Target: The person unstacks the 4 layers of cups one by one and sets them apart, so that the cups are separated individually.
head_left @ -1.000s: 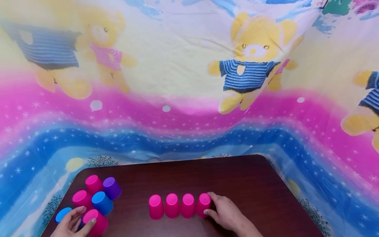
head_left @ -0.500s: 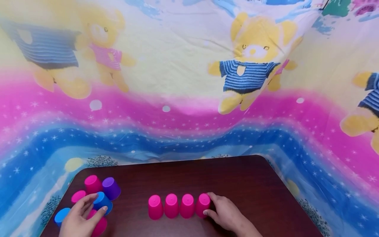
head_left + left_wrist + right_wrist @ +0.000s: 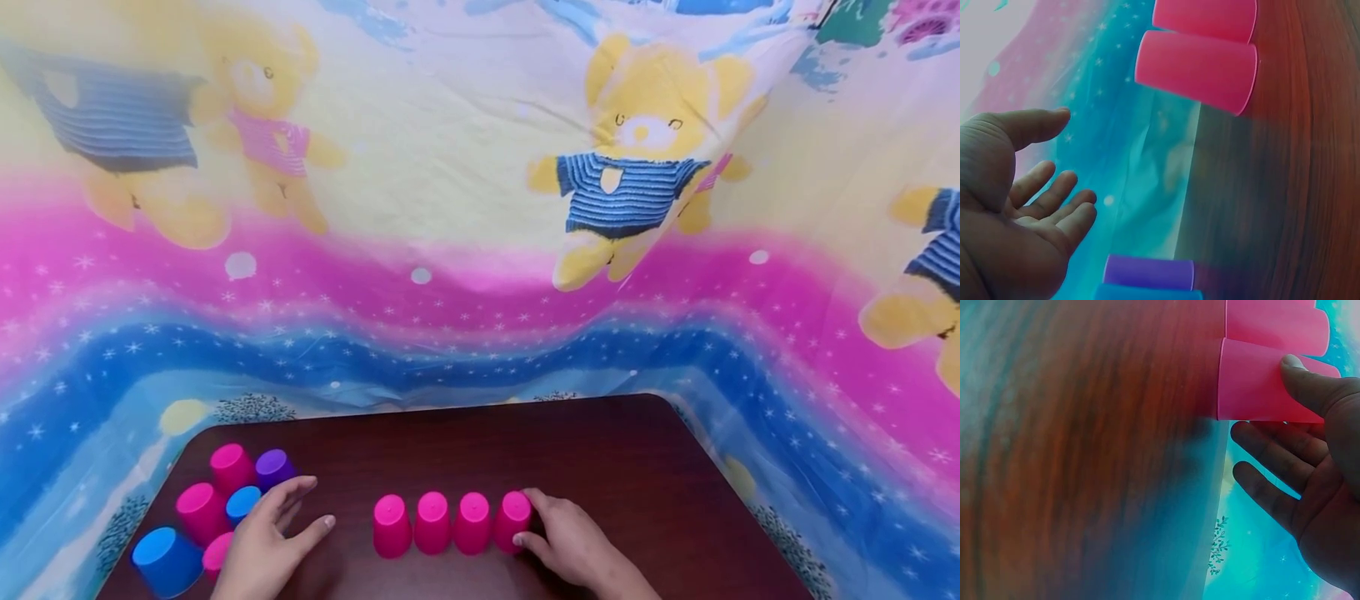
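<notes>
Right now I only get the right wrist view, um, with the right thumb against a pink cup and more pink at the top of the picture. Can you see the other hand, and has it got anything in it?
Observer: Yes. The left hand is empty, with its thumb and fingers held apart.
Operator: Okay, good. My picture cuts off at the top, so how many pink cups are in this row altogether?
Observer: Four, standing side by side in the head view.
</notes>
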`<action>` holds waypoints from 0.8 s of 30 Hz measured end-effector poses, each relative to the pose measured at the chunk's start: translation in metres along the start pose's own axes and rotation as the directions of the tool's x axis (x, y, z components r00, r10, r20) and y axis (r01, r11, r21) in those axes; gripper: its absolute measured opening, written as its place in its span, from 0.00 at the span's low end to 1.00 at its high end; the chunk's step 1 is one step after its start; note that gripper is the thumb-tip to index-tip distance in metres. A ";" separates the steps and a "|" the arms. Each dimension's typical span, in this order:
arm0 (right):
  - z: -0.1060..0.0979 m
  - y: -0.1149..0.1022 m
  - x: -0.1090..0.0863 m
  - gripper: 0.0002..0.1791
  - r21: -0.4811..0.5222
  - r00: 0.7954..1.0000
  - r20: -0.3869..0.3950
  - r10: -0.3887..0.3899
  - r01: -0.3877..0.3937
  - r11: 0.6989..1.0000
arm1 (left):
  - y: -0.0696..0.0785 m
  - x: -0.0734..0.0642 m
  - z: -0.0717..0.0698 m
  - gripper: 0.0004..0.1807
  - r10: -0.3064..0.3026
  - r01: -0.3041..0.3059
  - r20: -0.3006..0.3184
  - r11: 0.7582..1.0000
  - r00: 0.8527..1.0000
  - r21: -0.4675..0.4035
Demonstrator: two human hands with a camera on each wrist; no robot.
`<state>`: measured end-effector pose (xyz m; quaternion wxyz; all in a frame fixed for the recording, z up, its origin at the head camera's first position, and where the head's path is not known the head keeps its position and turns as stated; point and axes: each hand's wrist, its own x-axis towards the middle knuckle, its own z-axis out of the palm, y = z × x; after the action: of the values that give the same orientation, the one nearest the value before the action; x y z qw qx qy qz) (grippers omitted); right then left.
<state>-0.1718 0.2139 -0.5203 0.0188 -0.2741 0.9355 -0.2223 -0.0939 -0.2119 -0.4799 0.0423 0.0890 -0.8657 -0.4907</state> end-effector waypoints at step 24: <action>-0.001 0.000 0.001 0.28 0.020 1.000 0.020 0.013 -0.013 1.000 | 0.009 0.016 0.060 0.39 0.035 -0.020 0.089 0.986 0.995 -0.167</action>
<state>-0.1727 0.2141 -0.5194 0.0323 -0.2699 0.9348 -0.2287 -0.1206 -0.1598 -0.5036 0.0166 0.0505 -0.8242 -0.5638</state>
